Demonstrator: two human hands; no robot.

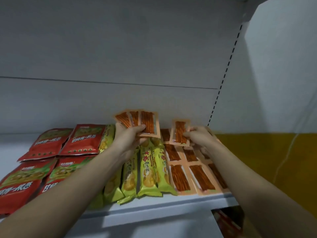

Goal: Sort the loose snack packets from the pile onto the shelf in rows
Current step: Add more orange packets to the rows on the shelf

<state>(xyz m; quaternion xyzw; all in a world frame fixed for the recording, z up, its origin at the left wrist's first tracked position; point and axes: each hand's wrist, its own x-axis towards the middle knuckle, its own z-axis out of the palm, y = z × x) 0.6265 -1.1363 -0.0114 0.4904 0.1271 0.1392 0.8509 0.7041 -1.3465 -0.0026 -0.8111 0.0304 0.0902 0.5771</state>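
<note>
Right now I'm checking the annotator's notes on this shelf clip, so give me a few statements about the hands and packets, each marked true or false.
1. The left hand holds a fan of several orange packets. True.
2. The right hand is empty. False: it pinches a single orange packet.
3. The yellow-green packets lie between the red bags and the orange packets laid on the shelf. True.
4. The red bags lie at the right end of the shelf. False: they lie at the left.
5. Both held sets of packets are raised above the ones lying on the shelf. True.
</note>
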